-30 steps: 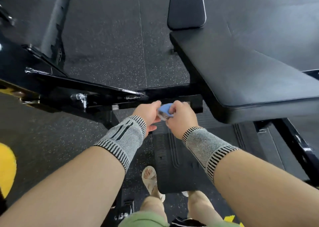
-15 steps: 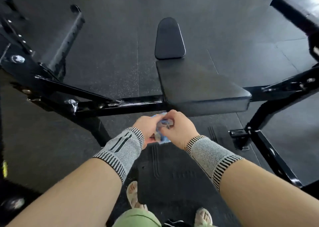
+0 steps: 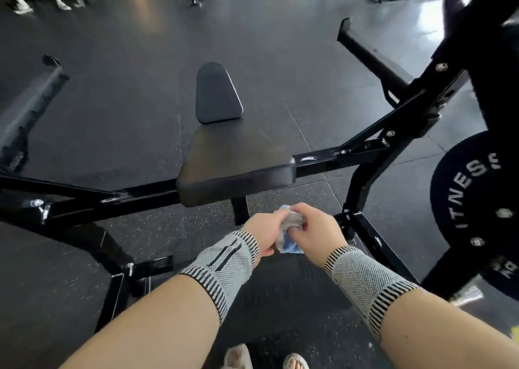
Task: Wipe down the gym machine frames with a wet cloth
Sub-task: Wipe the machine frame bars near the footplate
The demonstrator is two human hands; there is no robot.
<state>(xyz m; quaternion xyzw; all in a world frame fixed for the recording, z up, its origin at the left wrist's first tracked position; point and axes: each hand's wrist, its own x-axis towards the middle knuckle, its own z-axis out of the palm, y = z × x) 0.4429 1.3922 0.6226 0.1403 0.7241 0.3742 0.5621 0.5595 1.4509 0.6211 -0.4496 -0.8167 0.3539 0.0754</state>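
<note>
A small blue and grey cloth [image 3: 289, 241] is bunched between both hands, held in the air in front of the bench. My left hand [image 3: 264, 232] grips its left side and my right hand [image 3: 316, 232] pinches its right side; both wrists wear grey knitted bands. The black machine frame [image 3: 134, 203] runs as a crossbar left to right just beyond my hands, with scuffed white marks near its joints. The black padded bench [image 3: 236, 161] sits on that bar. Neither hand touches the frame.
A black weight plate [image 3: 471, 200] with white lettering hangs at the right on an angled upright [image 3: 421, 102]. Frame legs [image 3: 373, 245] slope down beside my right wrist. Dark rubber flooring [image 3: 126, 110] surrounds the bench. Other people's legs show at the far top.
The view has pulled back and tilted up, showing more of the bench, the right upright and the weight plate. Both hands stay together on the cloth and have shifted right.
</note>
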